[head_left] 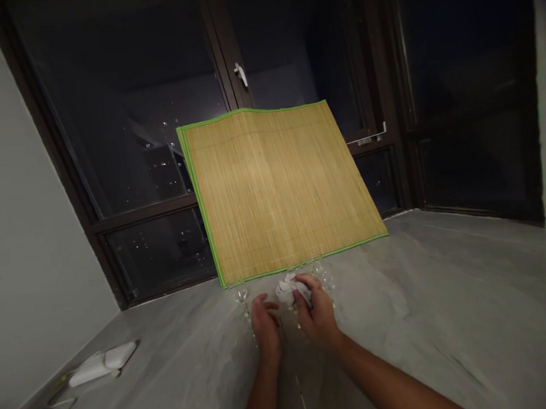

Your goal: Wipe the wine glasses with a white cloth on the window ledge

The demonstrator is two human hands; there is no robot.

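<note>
My right hand (317,310) is closed on a crumpled white cloth (287,291), pinched between thumb and fingers. Just left of it, my left hand (265,319) has its fingers apart and slightly curled, with nothing visible in it. A clear glass (240,295) stands beyond my left hand. Another clear glass (323,274) is behind my right hand, and part of it is hidden. More clear glass shows faintly behind the cloth. Beyond the glasses, a bamboo mat (279,192) with green edging leans upright against the window.
On the grey marbled surface (400,320), a white object with a cord (102,363) lies at the far left. Dark window frames (171,206) and a white window handle (240,75) are behind the mat. A pale wall (24,213) bounds the left side.
</note>
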